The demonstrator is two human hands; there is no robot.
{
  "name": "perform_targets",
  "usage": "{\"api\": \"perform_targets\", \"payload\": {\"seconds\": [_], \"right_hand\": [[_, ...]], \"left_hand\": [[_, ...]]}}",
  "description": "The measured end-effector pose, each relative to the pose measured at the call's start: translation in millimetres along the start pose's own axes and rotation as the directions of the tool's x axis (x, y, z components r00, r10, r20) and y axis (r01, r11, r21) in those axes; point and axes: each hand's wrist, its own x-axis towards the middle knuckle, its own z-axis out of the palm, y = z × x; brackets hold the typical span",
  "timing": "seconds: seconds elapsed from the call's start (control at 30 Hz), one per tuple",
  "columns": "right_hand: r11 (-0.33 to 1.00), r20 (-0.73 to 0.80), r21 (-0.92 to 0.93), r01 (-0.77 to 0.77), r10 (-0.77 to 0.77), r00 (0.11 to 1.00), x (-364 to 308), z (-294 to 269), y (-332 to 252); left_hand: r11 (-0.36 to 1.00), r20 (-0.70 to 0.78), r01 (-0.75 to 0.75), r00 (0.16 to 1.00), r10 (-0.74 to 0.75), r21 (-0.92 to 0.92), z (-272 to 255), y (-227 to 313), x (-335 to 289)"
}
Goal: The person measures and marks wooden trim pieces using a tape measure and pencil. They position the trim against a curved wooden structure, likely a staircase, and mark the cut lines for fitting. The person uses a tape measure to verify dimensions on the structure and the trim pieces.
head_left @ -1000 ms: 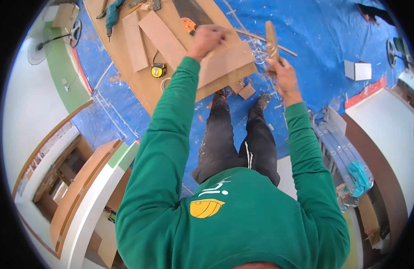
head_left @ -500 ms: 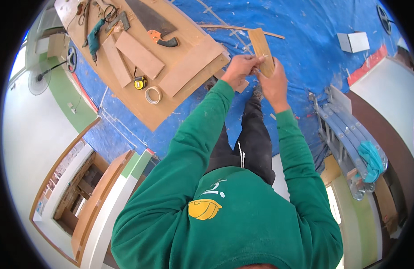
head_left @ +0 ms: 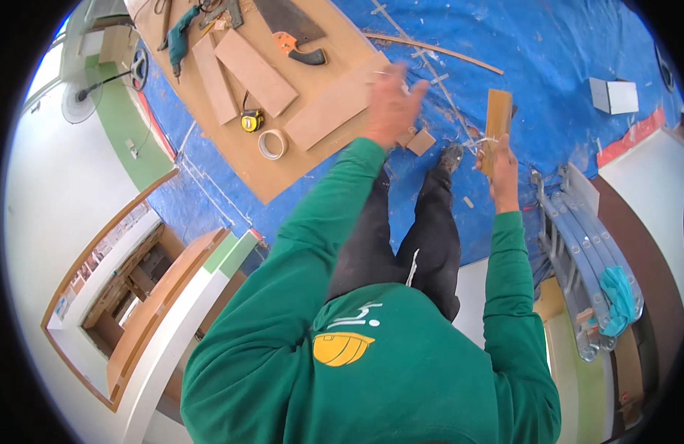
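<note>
My right hand (head_left: 504, 170) is closed round the lower end of a short, narrow piece of wood (head_left: 498, 111), held upright over the blue sheet. Something thin and whitish sticks out sideways from the wood just above my fingers; I cannot make out what it is. My left hand (head_left: 395, 105) is apart from that piece, by the near right corner of the work table (head_left: 264, 174). Motion smears its fingers, so whether they hold anything is unclear. A flat wooden board (head_left: 334, 103) lies on the table beside it.
Farther along the table are a handsaw (head_left: 297, 48), a teal drill (head_left: 180, 41), two more boards (head_left: 257, 72), a yellow tape measure (head_left: 251, 120) and a tape roll (head_left: 272, 144). Wood offcuts (head_left: 421, 142) lie by my feet. A folded ladder (head_left: 578, 237) stands right.
My hands, together at the piece of wood before, have parted. The left has swung to the table corner; the right has moved right, keeping the wood. The view has shifted slightly.
</note>
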Motion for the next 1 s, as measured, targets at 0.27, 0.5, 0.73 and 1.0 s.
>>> {"api": "perform_targets", "payload": {"seconds": [0.27, 0.5, 0.73, 1.0], "right_hand": [[0.949, -0.037, -0.313, -0.021, 0.010, 0.999, 44.1, 3.5, 23.0], [0.831, 0.118, -0.518, 0.202, -0.165, 0.979, 70.5, 107.4, -25.9], [0.793, 0.215, -0.552, 0.257, -0.162, 0.963, 114.6, 128.4, -22.0], [0.707, 0.337, -0.622, 0.336, -0.146, 0.930, 144.7, 164.9, -11.7]], "left_hand": [[0.883, 0.092, -0.202, 0.979, 0.180, 0.423, -47.2, -81.7, 10.8], [0.859, 0.015, -0.217, 0.971, 0.237, 0.464, -23.2, -83.2, -6.1], [0.844, 0.043, -0.272, 0.957, 0.286, 0.461, -38.5, -93.8, 0.0], [0.840, 0.045, -0.215, 0.974, 0.222, 0.499, -31.1, -90.6, 2.4]]}}
